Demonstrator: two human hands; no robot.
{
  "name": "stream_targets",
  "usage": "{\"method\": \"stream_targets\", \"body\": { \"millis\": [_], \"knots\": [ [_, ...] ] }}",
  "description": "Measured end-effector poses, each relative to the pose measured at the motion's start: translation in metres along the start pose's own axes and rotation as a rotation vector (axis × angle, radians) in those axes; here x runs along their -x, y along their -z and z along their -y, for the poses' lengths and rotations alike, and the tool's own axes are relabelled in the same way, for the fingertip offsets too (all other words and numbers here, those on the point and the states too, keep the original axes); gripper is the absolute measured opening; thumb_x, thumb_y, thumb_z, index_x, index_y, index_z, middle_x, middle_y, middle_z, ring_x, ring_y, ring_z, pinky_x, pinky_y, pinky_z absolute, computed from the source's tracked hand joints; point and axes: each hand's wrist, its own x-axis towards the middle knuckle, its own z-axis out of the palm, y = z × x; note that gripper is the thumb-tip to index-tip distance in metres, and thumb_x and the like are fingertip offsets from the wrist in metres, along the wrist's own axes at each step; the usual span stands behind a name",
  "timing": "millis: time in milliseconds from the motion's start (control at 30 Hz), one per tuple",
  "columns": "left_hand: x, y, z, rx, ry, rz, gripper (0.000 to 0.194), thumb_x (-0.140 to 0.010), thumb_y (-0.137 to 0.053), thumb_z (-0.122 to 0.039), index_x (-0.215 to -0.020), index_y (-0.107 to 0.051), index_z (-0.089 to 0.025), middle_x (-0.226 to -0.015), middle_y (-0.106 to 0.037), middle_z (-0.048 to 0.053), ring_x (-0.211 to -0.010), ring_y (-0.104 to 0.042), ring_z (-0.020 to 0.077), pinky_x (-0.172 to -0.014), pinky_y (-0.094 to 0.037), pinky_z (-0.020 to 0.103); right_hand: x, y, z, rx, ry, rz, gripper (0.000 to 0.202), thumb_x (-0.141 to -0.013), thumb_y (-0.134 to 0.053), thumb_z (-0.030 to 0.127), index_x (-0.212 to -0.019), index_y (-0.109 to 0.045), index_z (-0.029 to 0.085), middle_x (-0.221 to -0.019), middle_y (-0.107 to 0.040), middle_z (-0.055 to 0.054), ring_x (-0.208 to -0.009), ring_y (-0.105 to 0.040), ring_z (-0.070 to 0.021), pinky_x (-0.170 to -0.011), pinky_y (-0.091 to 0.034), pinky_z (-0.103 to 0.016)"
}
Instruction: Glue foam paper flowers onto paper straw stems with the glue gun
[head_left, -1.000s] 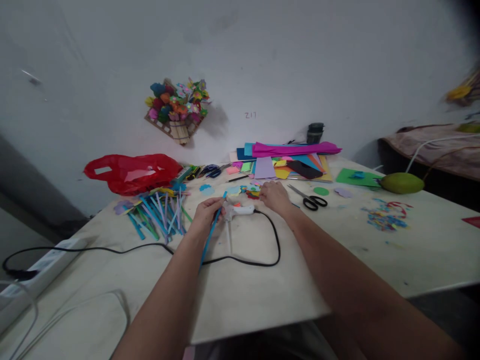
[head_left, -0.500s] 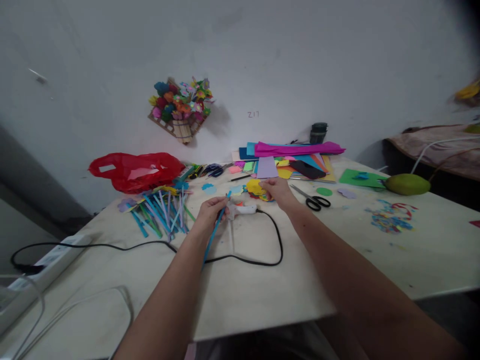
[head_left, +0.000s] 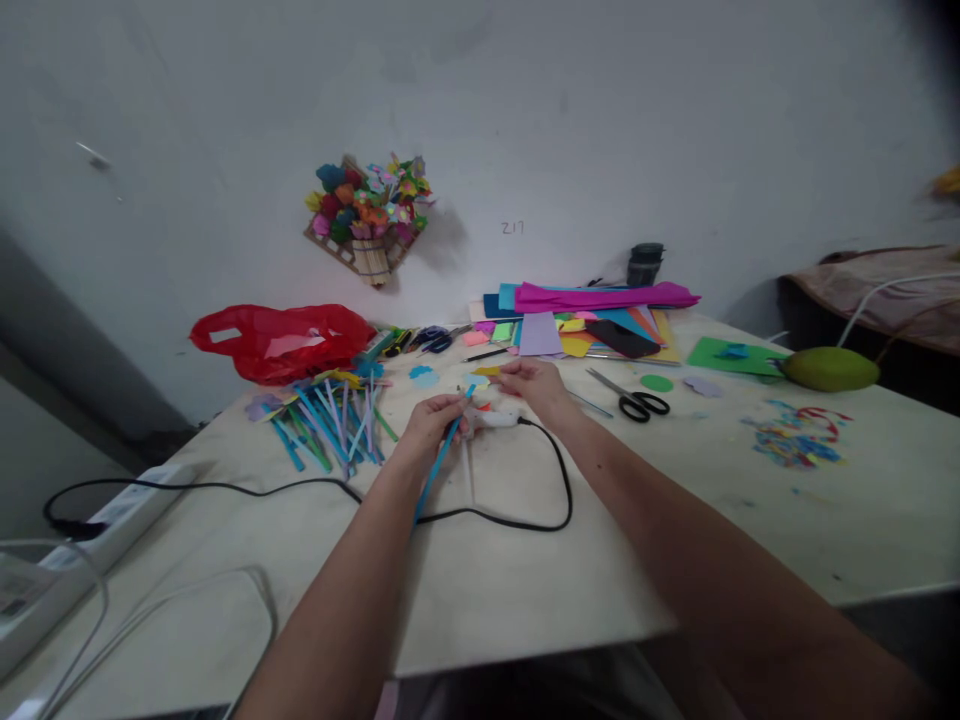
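My left hand (head_left: 433, 425) is closed on a thin blue stick (head_left: 439, 465), which slants down toward me with its top end poking above my fingers. A yellow cutout (head_left: 489, 371) is pinched in my right hand (head_left: 529, 380), just beyond the stick's tip and seen nearly edge-on. Beneath and between my hands a white glue gun (head_left: 495, 419) lies on the table, with a pale glue stick (head_left: 469, 475) trailing from it and a black cord. My fingers cover part of the gun. Light-blue cutouts (head_left: 424, 376) lie beyond my left hand.
Black-handled scissors (head_left: 637, 402) and a green disc (head_left: 657, 383) lie to the right, near paper scraps (head_left: 796, 437). Coloured sticks (head_left: 330, 425) and a red plastic bag (head_left: 285, 340) are on the left. Stacked coloured sheets (head_left: 600, 298) stand at the back; a power strip (head_left: 112, 535) sits front left.
My right hand has moved left with the yellow cutout, close to the blue stick's tip, and the cutout has tilted edge-on. My left hand still grips the stick.
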Motion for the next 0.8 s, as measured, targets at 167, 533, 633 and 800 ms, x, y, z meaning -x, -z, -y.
{"method": "stream_targets", "body": {
  "millis": [167,533,633,800],
  "knots": [
    [-0.001,0.001,0.002,0.01,0.001,0.004,0.032,-0.059,-0.068,-0.033,-0.079,-0.06,-0.01,-0.045,-0.056,0.001,-0.034,-0.044,0.0062,-0.034,-0.027,0.018,0.0,-0.001,-0.006,0.21,0.297,-0.007,0.005,-0.067,-0.056,0.019,-0.071,-0.06,0.017,-0.094,-0.065,-0.004,-0.083,-0.061,-0.0143,-0.072,-0.049,-0.028],
    [-0.002,0.0,0.002,0.002,-0.023,-0.033,0.034,-0.058,-0.068,-0.034,-0.081,-0.06,-0.01,-0.045,-0.055,0.0,-0.032,-0.041,0.0051,-0.033,-0.025,0.018,0.012,-0.004,0.002,0.731,0.539,-0.041,0.024,-0.08,-0.044,0.019,-0.091,-0.065,0.021,-0.099,-0.065,-0.002,-0.094,-0.057,-0.0128,-0.087,-0.042,-0.027],
    [-0.001,-0.001,0.001,0.005,-0.028,-0.025,0.033,-0.059,-0.068,-0.034,-0.08,-0.06,-0.01,-0.045,-0.056,0.001,-0.032,-0.042,0.0056,-0.033,-0.026,0.018,0.011,-0.005,0.0,0.725,0.496,-0.082,0.022,-0.079,-0.047,0.022,-0.089,-0.066,0.022,-0.094,-0.066,-0.001,-0.091,-0.059,-0.0141,-0.084,-0.043,-0.027],
    [-0.002,-0.002,0.003,0.007,-0.036,-0.034,0.032,-0.058,-0.068,-0.034,-0.079,-0.06,-0.01,-0.045,-0.056,0.001,-0.032,-0.042,0.0058,-0.033,-0.026,0.018,0.01,-0.009,-0.004,0.642,0.337,-0.117,0.021,-0.077,-0.05,0.025,-0.088,-0.067,0.022,-0.078,-0.068,0.0,-0.064,-0.063,-0.0133,-0.067,-0.048,-0.026]
  ]
}}
